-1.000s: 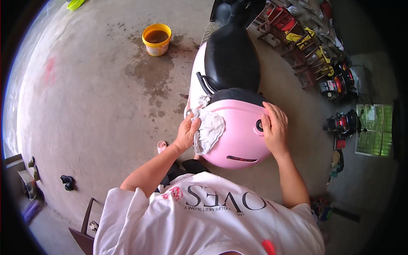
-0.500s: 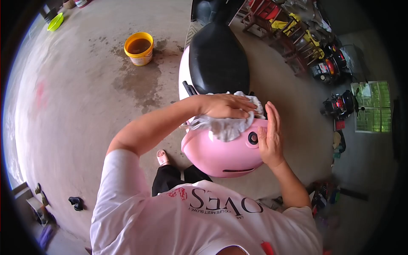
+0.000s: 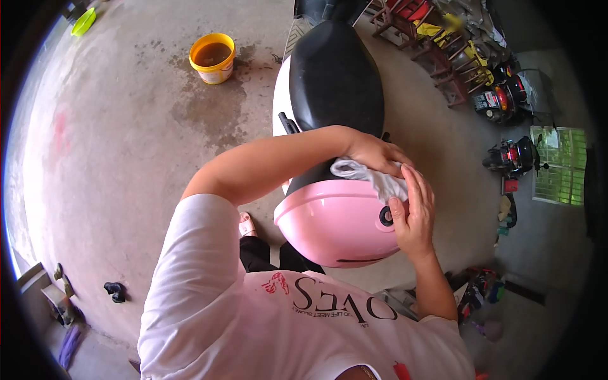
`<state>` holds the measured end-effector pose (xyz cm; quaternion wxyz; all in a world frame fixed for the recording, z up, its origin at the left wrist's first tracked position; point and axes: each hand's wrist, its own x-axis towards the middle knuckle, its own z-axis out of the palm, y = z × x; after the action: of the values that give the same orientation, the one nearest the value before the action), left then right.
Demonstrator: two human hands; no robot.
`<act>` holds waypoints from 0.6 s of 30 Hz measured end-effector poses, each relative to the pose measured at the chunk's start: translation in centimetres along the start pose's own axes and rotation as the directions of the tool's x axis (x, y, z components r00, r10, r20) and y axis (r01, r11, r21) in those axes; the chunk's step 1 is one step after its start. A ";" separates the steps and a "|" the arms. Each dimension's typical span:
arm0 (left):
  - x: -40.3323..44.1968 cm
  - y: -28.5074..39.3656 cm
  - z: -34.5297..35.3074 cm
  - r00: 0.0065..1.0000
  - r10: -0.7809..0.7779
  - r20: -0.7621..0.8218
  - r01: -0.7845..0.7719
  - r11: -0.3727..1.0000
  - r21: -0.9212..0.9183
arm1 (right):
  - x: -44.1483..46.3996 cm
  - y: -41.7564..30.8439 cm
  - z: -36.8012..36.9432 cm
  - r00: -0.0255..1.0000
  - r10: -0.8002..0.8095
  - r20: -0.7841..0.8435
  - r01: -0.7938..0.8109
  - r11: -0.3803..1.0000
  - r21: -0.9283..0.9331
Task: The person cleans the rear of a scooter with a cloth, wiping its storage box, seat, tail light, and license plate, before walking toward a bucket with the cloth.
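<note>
Prob. mid-wipe on pink box (image 3: 329,218), working along far rim toward R corner, w/ white cloth (image 3: 380,182) in L hand (image 3: 369,151). Reaching across body w/ L arm, palm down, grasping bunched cloth and pressing it at rim, betw. black seat (image 3: 335,76) & box. Loose fold poking out on L side of fingers. Holding R hand (image 3: 416,221) at box's R side, fingers extended up to cloth & L fingertips, thumb just beside round lock (image 3: 386,216); can't tell if pinching cloth or only steadying. For next move, prob. needs steady pressure around R corner, box braced, fingers clear of each other and cloth not snagging on lock. Vs. earlier frame: cloth now farther R and bunched small, not spread wide over near side of rim; more pink surface showing; L hand moved R, now meeting R fingers rather than a bit apart; R hand about same place by lock. Yellow bucket (image 3: 216,77) w/ brownish water on floor, well apart, L of seat.
</note>
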<state>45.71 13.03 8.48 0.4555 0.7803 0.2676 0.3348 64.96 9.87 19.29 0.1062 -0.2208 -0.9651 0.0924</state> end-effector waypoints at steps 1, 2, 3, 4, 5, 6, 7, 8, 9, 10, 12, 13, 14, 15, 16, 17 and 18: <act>-1.6 0.1 -0.2 0.995 -0.091 -0.035 0.086 0.989 -0.123 | 0.0 0.0 0.1 1.000 0.003 -0.006 -0.003 1.000 0.001; -3.3 0.1 -0.3 0.981 -0.185 -0.059 0.166 0.955 -0.245 | 0.0 0.0 0.1 1.000 -0.003 -0.006 0.003 1.000 -0.002; -5.4 0.5 -0.3 0.963 -0.260 -0.071 0.216 0.902 -0.373 | 0.0 0.0 0.1 1.000 0.006 -0.003 -0.006 1.000 -0.003; -7.6 1.0 0.0 0.940 -0.333 -0.074 0.255 0.831 -0.494 | 0.0 0.1 0.1 1.000 0.014 -0.002 -0.014 1.000 -0.004; -9.3 0.7 1.1 0.916 -0.335 -0.219 0.175 0.827 -0.534 | 0.0 0.3 0.1 1.000 0.013 0.004 -0.013 1.000 -0.008; -10.7 0.1 3.0 0.870 -0.340 -0.357 0.088 0.820 -0.565 | -0.1 0.4 0.0 1.000 0.010 0.006 -0.010 1.000 -0.011; -11.9 -0.4 4.7 0.818 -0.336 -0.467 0.081 0.871 -0.485 | -0.1 0.5 -0.1 1.000 0.009 0.016 -0.008 1.000 -0.019; -12.8 -0.9 6.3 0.757 -0.319 -0.570 0.085 0.913 -0.398 | 0.1 0.6 0.0 1.000 0.008 0.023 -0.008 1.000 -0.027; -13.2 -0.8 8.0 0.669 -0.240 -0.703 -0.007 0.945 -0.328 | 0.1 0.6 0.0 1.000 0.007 0.022 -0.007 1.000 -0.027; -12.4 1.1 8.1 0.598 -0.350 -0.721 -0.181 0.817 -0.547 | 0.1 0.5 -0.1 0.999 0.009 0.035 -0.008 0.999 -0.038; -11.6 8.6 3.5 0.482 -0.774 -0.411 0.631 0.632 -0.451 | 0.1 0.4 -0.2 0.999 0.012 0.051 -0.009 0.999 -0.054; -11.6 5.7 4.5 0.483 -0.774 -0.409 0.627 0.632 -0.456 | 0.2 0.4 -0.3 0.998 0.007 0.065 -0.003 0.998 -0.061; -11.8 0.7 6.5 0.624 -0.442 -0.645 0.349 0.895 -0.277 | 0.2 0.3 -0.4 0.997 -0.001 0.079 0.006 0.998 -0.066; -12.0 -2.2 7.2 0.626 -0.033 -0.779 0.039 0.999 -0.011 | 0.3 0.4 -0.4 0.996 -0.006 0.085 0.012 0.998 -0.067; -11.9 -2.5 6.3 0.620 -0.036 -0.783 0.039 0.999 -0.015 | 0.2 0.5 -0.4 0.997 -0.009 0.082 0.015 0.997 -0.071; -11.2 -3.0 5.1 0.735 -0.023 -0.678 -0.075 0.991 -0.115 | 0.2 0.5 -0.3 0.997 -0.012 0.077 0.017 0.997 -0.076; -10.1 -3.5 3.7 0.828 0.018 -0.560 -0.174 0.958 -0.227 | 0.2 0.4 -0.2 0.997 -0.015 0.081 0.022 0.997 -0.080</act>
<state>41.74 5.26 1.22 0.4425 0.5940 0.2999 0.6012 65.03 10.34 19.41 0.0591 -0.2120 -0.9736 0.0612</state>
